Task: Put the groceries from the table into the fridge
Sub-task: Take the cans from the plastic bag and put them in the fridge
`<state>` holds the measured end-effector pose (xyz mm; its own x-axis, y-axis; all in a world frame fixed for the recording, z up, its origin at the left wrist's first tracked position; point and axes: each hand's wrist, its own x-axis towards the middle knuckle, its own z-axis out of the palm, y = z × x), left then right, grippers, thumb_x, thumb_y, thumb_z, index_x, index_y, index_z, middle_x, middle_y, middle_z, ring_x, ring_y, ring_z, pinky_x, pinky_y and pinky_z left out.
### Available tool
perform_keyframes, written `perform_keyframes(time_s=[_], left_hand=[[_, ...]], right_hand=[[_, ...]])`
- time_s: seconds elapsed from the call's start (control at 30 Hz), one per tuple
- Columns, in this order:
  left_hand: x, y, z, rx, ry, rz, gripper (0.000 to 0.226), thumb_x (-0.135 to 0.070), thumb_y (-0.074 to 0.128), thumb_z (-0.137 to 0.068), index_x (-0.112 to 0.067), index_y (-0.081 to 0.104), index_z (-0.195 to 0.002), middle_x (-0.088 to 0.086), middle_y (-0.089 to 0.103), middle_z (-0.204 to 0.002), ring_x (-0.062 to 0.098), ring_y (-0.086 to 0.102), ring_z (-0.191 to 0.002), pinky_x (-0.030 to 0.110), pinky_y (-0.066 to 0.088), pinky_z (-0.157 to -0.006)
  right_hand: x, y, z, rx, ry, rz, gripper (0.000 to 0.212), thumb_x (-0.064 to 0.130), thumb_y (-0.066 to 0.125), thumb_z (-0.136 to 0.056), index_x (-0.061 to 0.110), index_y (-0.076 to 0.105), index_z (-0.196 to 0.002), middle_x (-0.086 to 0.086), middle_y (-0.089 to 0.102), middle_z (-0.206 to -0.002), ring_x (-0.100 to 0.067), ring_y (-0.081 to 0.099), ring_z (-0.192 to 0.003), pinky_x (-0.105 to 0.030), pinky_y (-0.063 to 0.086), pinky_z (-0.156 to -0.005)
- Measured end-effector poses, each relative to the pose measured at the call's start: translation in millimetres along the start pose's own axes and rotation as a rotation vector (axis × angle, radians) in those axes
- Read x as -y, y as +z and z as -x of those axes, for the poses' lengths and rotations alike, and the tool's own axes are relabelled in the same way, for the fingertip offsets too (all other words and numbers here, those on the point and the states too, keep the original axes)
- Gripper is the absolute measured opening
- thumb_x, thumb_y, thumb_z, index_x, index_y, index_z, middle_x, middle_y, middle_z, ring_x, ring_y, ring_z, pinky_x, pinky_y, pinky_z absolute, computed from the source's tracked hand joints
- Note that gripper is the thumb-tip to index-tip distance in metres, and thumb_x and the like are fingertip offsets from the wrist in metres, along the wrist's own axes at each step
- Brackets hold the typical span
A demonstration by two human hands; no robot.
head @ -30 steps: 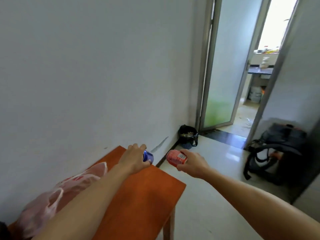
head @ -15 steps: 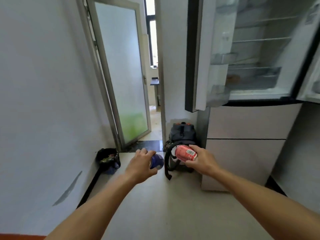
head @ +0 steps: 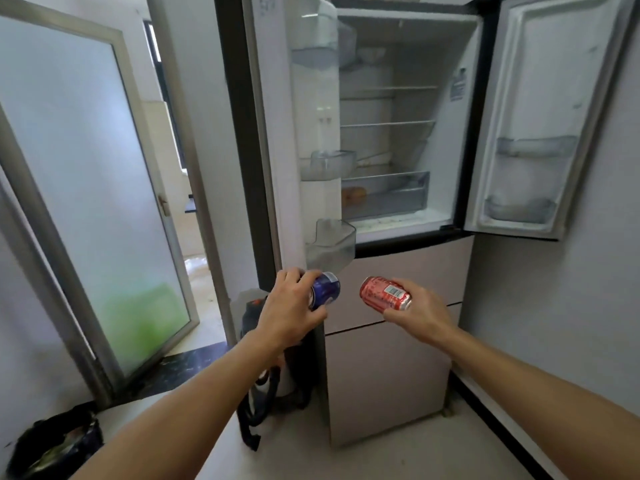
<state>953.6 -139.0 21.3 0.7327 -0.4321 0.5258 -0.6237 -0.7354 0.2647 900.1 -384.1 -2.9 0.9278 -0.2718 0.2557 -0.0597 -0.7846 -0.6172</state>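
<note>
My left hand (head: 289,308) grips a blue can (head: 325,289), which lies tilted with its top pointing right. In my right hand (head: 420,311) is a red can (head: 384,294), held on its side. Both cans hang in front of the fridge (head: 398,271), just below its open upper compartment. The two upper doors stand open: the left door (head: 311,133) has clear bins, the right door (head: 540,116) has two bins. Wire shelves (head: 388,124) and a clear drawer (head: 388,194) show inside. The table is out of view.
A dark backpack (head: 259,393) leans on the floor against the fridge's left side, under my left arm. A frosted glass door (head: 86,202) stands open on the left, with a doorway beyond it. A black bin (head: 55,445) sits at the bottom left corner.
My view has swung right from the orange table and wall to the open fridge, which is now close. Both hands still hold their cans, raised nearer the fridge.
</note>
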Motion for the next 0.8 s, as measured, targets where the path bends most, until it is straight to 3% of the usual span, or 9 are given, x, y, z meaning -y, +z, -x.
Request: perform_keyframes(time_s=[0.1, 0.2, 0.3, 0.5, 0.63, 0.8], left_hand=[[-0.7, 3.5, -57.2, -0.115, 0.014, 0.014, 0.062, -0.036, 0.071, -0.078, -0.021, 0.047, -0.133, 0.004, 0.05, -0.121, 0.017, 0.042, -0.107, 0.03, 0.044, -0.093], [-1.7, 6.5, -100.6, -0.167, 0.05, -0.067, 0.065, -0.032, 0.072, -0.078, -0.017, 0.045, -0.136, 0.009, 0.049, -0.123, 0.023, 0.043, -0.111, 0.036, 0.046, -0.096], [-0.2, 17.4, -131.3, -0.139, 0.059, -0.184, 0.065, -0.033, 0.07, -0.08, -0.017, 0.043, -0.137, 0.01, 0.048, -0.124, 0.025, 0.042, -0.112, 0.035, 0.045, -0.094], [5.1, 53.7, -167.8, -0.071, -0.047, -0.34, 0.062, -0.038, 0.065, -0.083, -0.02, 0.039, -0.136, 0.007, 0.046, -0.126, 0.023, 0.04, -0.111, 0.031, 0.042, -0.092], [7.5, 72.5, -188.3, -0.094, -0.156, -0.375, 0.063, -0.039, 0.067, -0.079, -0.014, 0.042, -0.132, 0.008, 0.052, -0.123, 0.025, 0.046, -0.109, 0.033, 0.041, -0.094], [9.1, 91.6, -197.0, -0.094, -0.347, -0.357, 0.056, -0.046, 0.062, -0.081, -0.013, 0.044, -0.123, 0.009, 0.055, -0.117, 0.026, 0.048, -0.106, 0.038, 0.045, -0.089]], right_hand=[[3.8, -18.9, -43.3, -0.079, -0.032, -0.059, 0.081, 0.039, 0.079, -0.07, 0.028, 0.041, -0.141, -0.003, 0.061, -0.117, -0.01, 0.062, -0.084, -0.028, 0.059, -0.066], [12.7, -35.5, -87.0, -0.169, -0.106, -0.069, 0.081, 0.036, 0.079, -0.07, 0.026, 0.041, -0.142, 0.0, 0.056, -0.116, -0.01, 0.059, -0.088, -0.02, 0.052, -0.064], [22.5, -41.0, -137.6, -0.201, -0.164, -0.072, 0.08, 0.034, 0.079, -0.071, 0.025, 0.042, -0.141, -0.001, 0.047, -0.118, -0.013, 0.052, -0.095, -0.021, 0.046, -0.072], [26.5, -20.1, -236.7, -0.05, -0.312, -0.053, 0.074, 0.035, 0.078, -0.069, 0.025, 0.046, -0.134, -0.004, 0.053, -0.121, -0.02, 0.056, -0.102, -0.036, 0.053, -0.085], [19.8, 0.0, -282.5, 0.074, -0.409, -0.04, 0.07, 0.034, 0.08, -0.065, 0.025, 0.047, -0.125, -0.003, 0.059, -0.118, -0.021, 0.058, -0.099, -0.032, 0.051, -0.08], [9.6, 21.6, -310.4, 0.148, -0.53, -0.029, 0.078, 0.045, 0.08, -0.06, 0.027, 0.05, -0.13, -0.003, 0.06, -0.12, -0.023, 0.058, -0.106, -0.036, 0.049, -0.087]])
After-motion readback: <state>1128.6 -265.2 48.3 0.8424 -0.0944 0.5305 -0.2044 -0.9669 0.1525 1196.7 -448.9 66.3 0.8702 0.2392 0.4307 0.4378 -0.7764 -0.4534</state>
